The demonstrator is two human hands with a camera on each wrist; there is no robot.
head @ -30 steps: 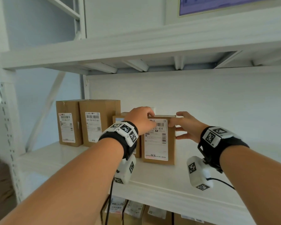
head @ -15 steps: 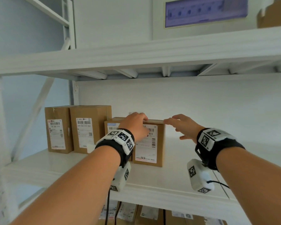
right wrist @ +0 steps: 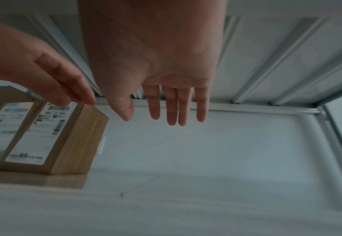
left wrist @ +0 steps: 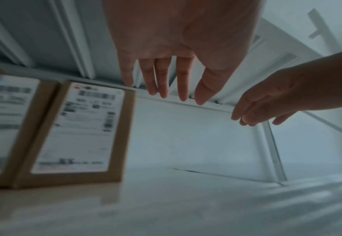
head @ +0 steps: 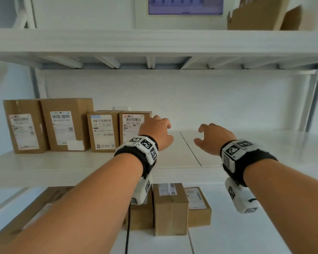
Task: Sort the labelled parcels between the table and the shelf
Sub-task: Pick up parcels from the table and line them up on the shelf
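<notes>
1. The left hand (head: 157,132) hangs over the shelf (head: 246,143) with fingers straight and slack, holding nothing; in the left wrist view its fingertips (left wrist: 183,94) are just right of the rightmost parcel (head: 134,128) and appear clear of it.
2. The right hand (head: 212,138) is likewise loose and empty, fingers lightly spread, well apart from that parcel, over the bare stretch of shelf.
3. The parcel stands upright, label facing out, at the right end of a row of four cartons (head: 66,125), seemingly flush with its neighbour.
4. The step in hand looks like letting go and drawing back. To do it well, pull both hands straight toward the body so no finger catches the carton's top edge.
5. Watch the wrist units (head: 141,191) hanging below the forearms; they could clip the shelf's front lip.
6. Check that the label stays readable and the carton stands square.
7. More parcels (head: 171,208) sit on the surface below; judge the next pick by its label.
</notes>
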